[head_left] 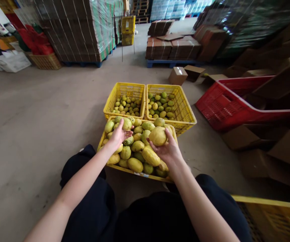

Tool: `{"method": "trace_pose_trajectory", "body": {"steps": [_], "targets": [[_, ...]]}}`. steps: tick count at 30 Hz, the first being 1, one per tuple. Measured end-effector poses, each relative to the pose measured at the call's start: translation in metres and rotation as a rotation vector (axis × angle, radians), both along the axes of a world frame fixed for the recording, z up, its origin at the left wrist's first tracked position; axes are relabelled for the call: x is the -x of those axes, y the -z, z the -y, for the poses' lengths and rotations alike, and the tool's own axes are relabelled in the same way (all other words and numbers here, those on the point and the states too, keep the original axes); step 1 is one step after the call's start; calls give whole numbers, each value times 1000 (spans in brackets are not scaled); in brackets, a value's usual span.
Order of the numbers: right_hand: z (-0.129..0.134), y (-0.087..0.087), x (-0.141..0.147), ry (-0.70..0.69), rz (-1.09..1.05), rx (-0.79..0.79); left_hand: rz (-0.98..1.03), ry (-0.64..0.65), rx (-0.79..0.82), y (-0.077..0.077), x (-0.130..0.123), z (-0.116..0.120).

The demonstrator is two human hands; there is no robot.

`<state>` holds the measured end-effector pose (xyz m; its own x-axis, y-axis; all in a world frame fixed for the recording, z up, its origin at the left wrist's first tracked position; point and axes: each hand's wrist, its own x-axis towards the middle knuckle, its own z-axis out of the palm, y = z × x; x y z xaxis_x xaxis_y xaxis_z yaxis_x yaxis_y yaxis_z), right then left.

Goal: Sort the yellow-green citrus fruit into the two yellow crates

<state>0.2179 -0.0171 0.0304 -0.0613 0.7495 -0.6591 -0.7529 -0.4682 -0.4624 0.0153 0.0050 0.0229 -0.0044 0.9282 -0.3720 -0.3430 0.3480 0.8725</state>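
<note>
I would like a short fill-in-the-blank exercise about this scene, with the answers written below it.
1. The right hand holds a fruit above the near crate, whose colour is ____.
2. Just beyond that crate, ____ similar crates of fruit stand side by side.
3. The large crate among the boxes at the right is ____.
4. The cardboard stack ahead rests on a ____ pallet.

Missing words: yellow; two; red; blue.

hands (119,137) (168,151): 2; held fruits (127,124) (158,136): 2; yellow crates (131,89) (185,104) (127,170) containing fruit: 3; red crate (215,107): 1
</note>
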Motion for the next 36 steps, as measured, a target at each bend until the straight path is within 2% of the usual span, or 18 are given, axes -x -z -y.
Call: {"method": "trace_pose_trajectory", "body": {"steps": [3, 5, 7, 9, 11, 16, 23, 28, 31, 34, 36], "targets": [[6, 5, 6, 62, 239, -208, -431, -95, -358, 8, -3, 5], [11, 6, 10, 144, 510, -402, -615, -116, -595, 11, -3, 8], [14, 6, 12, 217, 816, -588, -739, -101, -750, 11, -2, 11], [15, 7, 12, 255, 1065, -723, -827, -88, -847, 10, 0, 13], [16, 7, 13, 247, 1196, -807, -881, -82, -914, 10, 1, 13], [20, 6, 19, 216, 1198, -863, -977, -96, -1018, 8, 4, 14], [19, 5, 22, 214, 1171, -856, -996, -106, -1036, 6, 4, 18], [17, 4, 23, 220, 1184, -848, -872, -53, -941, 3, 0, 20], [18, 3, 24, 249, 1121, -817, -646, -4, -771, -2, -4, 19], [17, 0, 25, 245, 941, -712, -238, 36, -454, -7, -7, 18], [16, -5, 24, 208, 729, -605, 44, 58, -253, -9, -7, 17]]}}
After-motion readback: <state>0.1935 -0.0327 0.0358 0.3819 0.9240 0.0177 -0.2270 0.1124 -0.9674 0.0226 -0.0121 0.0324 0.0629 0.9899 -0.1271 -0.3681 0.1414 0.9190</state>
